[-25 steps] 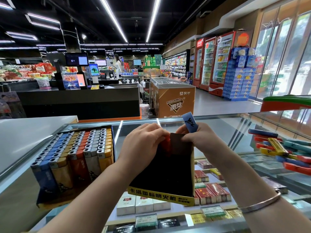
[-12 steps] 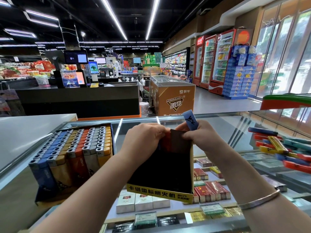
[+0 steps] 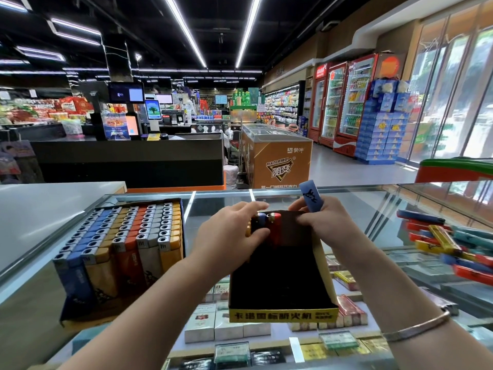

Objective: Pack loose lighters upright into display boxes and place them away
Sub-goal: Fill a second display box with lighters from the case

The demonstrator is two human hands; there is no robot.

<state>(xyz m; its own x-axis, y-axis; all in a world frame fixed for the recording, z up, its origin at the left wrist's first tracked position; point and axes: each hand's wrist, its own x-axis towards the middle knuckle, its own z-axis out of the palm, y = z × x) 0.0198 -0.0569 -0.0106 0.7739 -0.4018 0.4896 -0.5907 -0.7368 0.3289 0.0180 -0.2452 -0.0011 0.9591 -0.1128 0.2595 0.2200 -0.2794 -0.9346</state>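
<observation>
A black display box with a yellow front strip (image 3: 282, 313) lies tilted on the glass counter, mostly bare inside. At its far end stand a few lighters, among them a red one (image 3: 275, 228) and a dark blue one. My left hand (image 3: 232, 231) rests on them with fingers stretched, thumb under the row. My right hand (image 3: 322, 217) holds the box's far right corner and pinches a blue lighter (image 3: 310, 197) that sticks up. A full display box (image 3: 125, 244) of upright lighters sits to the left. Loose lighters (image 3: 448, 241) lie in a pile at the right.
The glass counter (image 3: 221, 198) covers shelves of cigarette packs (image 3: 229, 324). A white counter top (image 3: 48, 209) adjoins at the left. A red and green basket rim (image 3: 456, 166) shows at the far right. Beyond are a checkout desk, a freezer chest and drink fridges.
My left hand's fingers have uncurled and spread over the lighters in the box's far end, so the red and blue ones now show. The right hand has stayed put with its blue lighter.
</observation>
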